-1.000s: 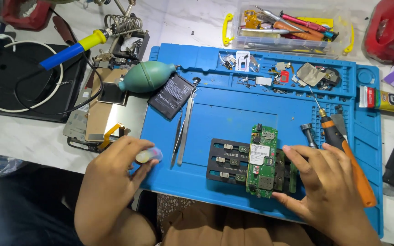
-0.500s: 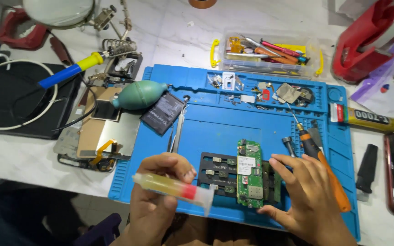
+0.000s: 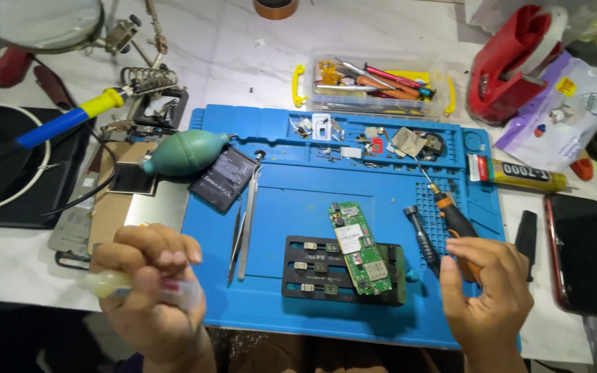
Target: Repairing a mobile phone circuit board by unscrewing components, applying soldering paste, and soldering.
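Left hand (image 3: 150, 293) closed around a small pale-yellow plastic syringe (image 3: 122, 283) at the blue silicone mat's (image 3: 291, 193) near-left edge, looks light, slick, so hold mid-barrel; right hand (image 3: 485, 290) half-curled over the orange-handled screwdriver (image 3: 459, 224), grip unclear.

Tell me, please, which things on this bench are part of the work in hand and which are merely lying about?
In hand:
left hand holding a yellowish syringe
right hand on the orange-handled screwdriver
green circuit board in the black holder

Lying about:
tweezers
green air blower
battery
glue tube
phone
soldering iron
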